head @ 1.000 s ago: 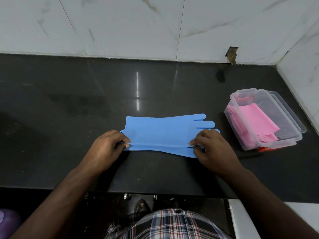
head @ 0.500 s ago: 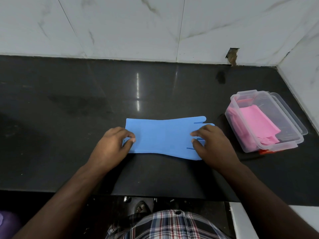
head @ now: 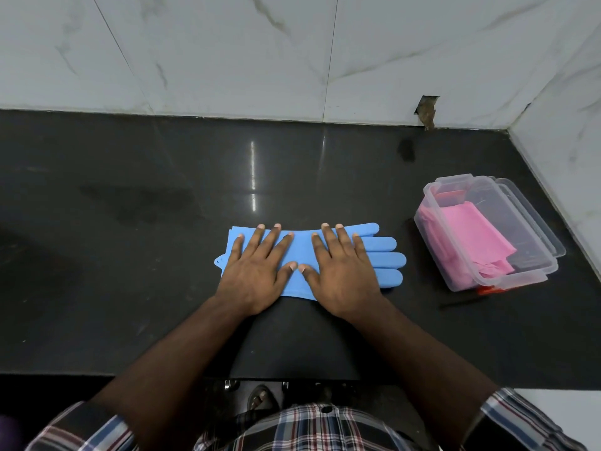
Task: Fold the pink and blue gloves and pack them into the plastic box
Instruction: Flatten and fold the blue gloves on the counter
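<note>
Head cam first, biggest thing?
— Black counter, marble wall behind it. Everything sat on that.

— Next?
— Plastic box, lid off, well to the right of the pressing hands. Pink glove lay folded inside, so that half looked done.

— And the blue glove?
— Flat on the counter under both palms, cuff left, its fingers sticking out past the right hand.

— Grip state?
— No grip. Left hand and right hand were both spread flat, fingers splayed, thumbs nearly touching, pressing down. Probably flattening the lengthwise fold so the springy rubber wouldn't pop open.

— Risk?
— Could unfold on release.
</note>
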`<state>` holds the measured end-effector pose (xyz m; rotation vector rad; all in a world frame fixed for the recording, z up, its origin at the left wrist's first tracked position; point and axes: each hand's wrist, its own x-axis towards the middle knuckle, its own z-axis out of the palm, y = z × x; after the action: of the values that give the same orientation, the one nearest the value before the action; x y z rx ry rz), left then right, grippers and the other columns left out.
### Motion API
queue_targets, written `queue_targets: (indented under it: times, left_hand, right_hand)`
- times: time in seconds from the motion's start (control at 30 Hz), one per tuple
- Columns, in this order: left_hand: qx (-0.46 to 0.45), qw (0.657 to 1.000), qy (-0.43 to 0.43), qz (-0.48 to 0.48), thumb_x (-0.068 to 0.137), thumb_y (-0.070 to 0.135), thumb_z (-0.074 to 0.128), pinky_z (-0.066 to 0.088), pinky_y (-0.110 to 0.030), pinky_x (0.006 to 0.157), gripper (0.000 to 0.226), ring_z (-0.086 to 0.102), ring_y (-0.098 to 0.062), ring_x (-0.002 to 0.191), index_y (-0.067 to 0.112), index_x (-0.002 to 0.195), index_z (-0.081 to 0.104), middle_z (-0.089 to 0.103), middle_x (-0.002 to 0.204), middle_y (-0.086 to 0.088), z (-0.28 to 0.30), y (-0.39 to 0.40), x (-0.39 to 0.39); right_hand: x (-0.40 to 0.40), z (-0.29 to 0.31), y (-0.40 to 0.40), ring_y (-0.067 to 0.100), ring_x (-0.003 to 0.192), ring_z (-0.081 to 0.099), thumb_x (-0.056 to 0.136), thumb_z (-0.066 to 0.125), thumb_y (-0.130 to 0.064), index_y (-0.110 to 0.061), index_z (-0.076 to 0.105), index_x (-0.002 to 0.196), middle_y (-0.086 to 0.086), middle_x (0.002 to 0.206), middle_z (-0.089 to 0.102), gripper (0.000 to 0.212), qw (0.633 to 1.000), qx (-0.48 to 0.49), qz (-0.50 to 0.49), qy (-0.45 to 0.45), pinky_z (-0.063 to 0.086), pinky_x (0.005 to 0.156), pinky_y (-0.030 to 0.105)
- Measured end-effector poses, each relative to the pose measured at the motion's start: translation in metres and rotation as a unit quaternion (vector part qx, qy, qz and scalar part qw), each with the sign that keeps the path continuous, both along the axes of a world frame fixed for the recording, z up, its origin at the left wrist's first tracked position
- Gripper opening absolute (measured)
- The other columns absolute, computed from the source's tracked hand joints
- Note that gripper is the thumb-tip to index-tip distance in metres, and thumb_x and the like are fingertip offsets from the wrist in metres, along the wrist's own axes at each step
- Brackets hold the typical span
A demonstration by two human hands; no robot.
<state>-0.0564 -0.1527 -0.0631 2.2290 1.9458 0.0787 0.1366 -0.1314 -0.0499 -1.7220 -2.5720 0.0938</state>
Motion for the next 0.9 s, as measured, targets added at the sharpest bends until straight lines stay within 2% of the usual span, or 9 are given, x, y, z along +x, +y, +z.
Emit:
queue_targets:
  times: [0.1, 0.2, 0.3, 0.4, 0.47, 0.53, 0.63, 0.77, 0.9]
  left_hand:
    - [-0.005, 1.0, 0.009, 0.005, 0.098, 0.061, 0.007, 0.0, -0.05, 0.123, 0.065, -0.005, -0.018, 0.154, 0.036, 0.158, 0.004, 0.002, 0.167, 0.007, 0.0, -0.001, 0.0]
    - [-0.016, 1.0, -0.012, 0.004, 0.099, 0.06, 0.014, -0.001, -0.049, 0.123, 0.064, -0.006, -0.018, 0.154, 0.035, 0.158, 0.006, 0.001, 0.167, 0.007, 0.005, 0.0, 0.002]
    - [0.019, 0.997, -0.071, 0.027, 0.098, 0.052, 0.03, 0.018, -0.05, 0.121, 0.062, 0.017, -0.027, 0.152, 0.027, 0.154, 0.029, 0.025, 0.163, 0.0, 0.014, 0.003, -0.007]
    - [0.087, 0.978, -0.121, 0.149, 0.094, 0.036, 0.044, 0.038, -0.049, 0.11, 0.051, 0.045, -0.034, 0.134, 0.019, 0.141, 0.053, 0.052, 0.147, -0.004, 0.02, 0.013, -0.035]
    - [0.071, 0.961, -0.153, 0.218, 0.094, 0.028, 0.048, 0.039, -0.046, 0.106, 0.044, 0.049, -0.033, 0.128, 0.019, 0.137, 0.057, 0.057, 0.14, -0.005, 0.024, 0.019, -0.051]
    - [0.048, 0.949, -0.197, 0.24, 0.096, 0.024, 0.05, 0.042, -0.04, 0.104, 0.037, 0.057, -0.029, 0.121, 0.015, 0.13, 0.063, 0.065, 0.129, -0.007, 0.029, 0.025, -0.059]
    - [0.026, 0.924, -0.259, 0.279, 0.093, 0.022, 0.06, 0.054, -0.034, 0.086, 0.019, 0.068, -0.022, 0.094, 0.019, 0.107, 0.073, 0.074, 0.099, 0.0, 0.036, 0.028, -0.062]
    - [0.025, 0.914, -0.277, 0.297, 0.09, 0.023, 0.062, 0.042, -0.017, 0.059, 0.008, 0.063, -0.003, 0.069, 0.022, 0.087, 0.069, 0.07, 0.079, 0.01, 0.042, 0.027, -0.065]
    - [0.012, 0.906, -0.287, 0.31, 0.089, 0.022, 0.058, 0.038, -0.017, 0.054, 0.01, 0.061, 0.0, 0.063, 0.021, 0.084, 0.068, 0.069, 0.074, 0.009, 0.05, 0.026, -0.067]
  right_hand:
    - [0.011, 0.0, 0.004, 0.028, 0.149, 0.014, 0.091, 0.021, -0.072, -0.022, 0.033, 0.15, 0.007, 0.16, 0.024, 0.079, 0.999, 0.008, -0.03, -0.017, 0.003, 0.118, 0.057]
    - [0.019, 0.001, 0.007, 0.029, 0.15, 0.012, 0.09, 0.02, -0.073, -0.023, 0.031, 0.151, 0.007, 0.161, 0.023, 0.08, 0.999, 0.0, -0.034, -0.001, 0.006, 0.119, 0.054]
    - [0.027, 0.005, 0.013, 0.031, 0.145, 0.026, 0.091, 0.028, -0.063, -0.019, 0.042, 0.145, 0.009, 0.156, 0.035, 0.071, 0.998, 0.018, -0.04, 0.051, 0.019, 0.117, 0.053]
    - [0.048, 0.01, 0.03, 0.034, 0.131, 0.047, 0.086, 0.045, -0.048, -0.013, 0.056, 0.134, 0.013, 0.141, 0.053, 0.06, 0.983, 0.05, -0.113, 0.135, 0.036, 0.109, 0.05]
    - [0.064, 0.015, 0.041, 0.032, 0.124, 0.054, 0.086, 0.049, -0.042, -0.01, 0.059, 0.13, 0.013, 0.134, 0.059, 0.055, 0.969, 0.029, -0.16, 0.188, 0.04, 0.107, 0.044]
    - [0.072, 0.02, 0.05, 0.027, 0.121, 0.057, 0.091, 0.054, -0.035, -0.011, 0.06, 0.129, 0.008, 0.13, 0.063, 0.045, 0.949, -0.023, -0.202, 0.242, 0.04, 0.105, 0.038]
    - [0.072, 0.024, 0.059, 0.019, 0.113, 0.061, 0.092, 0.059, -0.025, -0.015, 0.067, 0.121, 0.003, 0.121, 0.069, 0.032, 0.916, -0.066, -0.243, 0.313, 0.04, 0.099, 0.026]
    - [0.07, 0.028, 0.059, 0.009, 0.095, 0.064, 0.089, 0.063, -0.021, -0.018, 0.072, 0.109, -0.003, 0.107, 0.072, 0.023, 0.892, -0.044, -0.247, 0.376, 0.043, 0.089, 0.022]
    - [0.069, 0.03, 0.054, 0.008, 0.091, 0.063, 0.089, 0.064, -0.022, -0.017, 0.072, 0.108, -0.003, 0.103, 0.072, 0.021, 0.89, -0.025, -0.236, 0.39, 0.046, 0.09, 0.025]
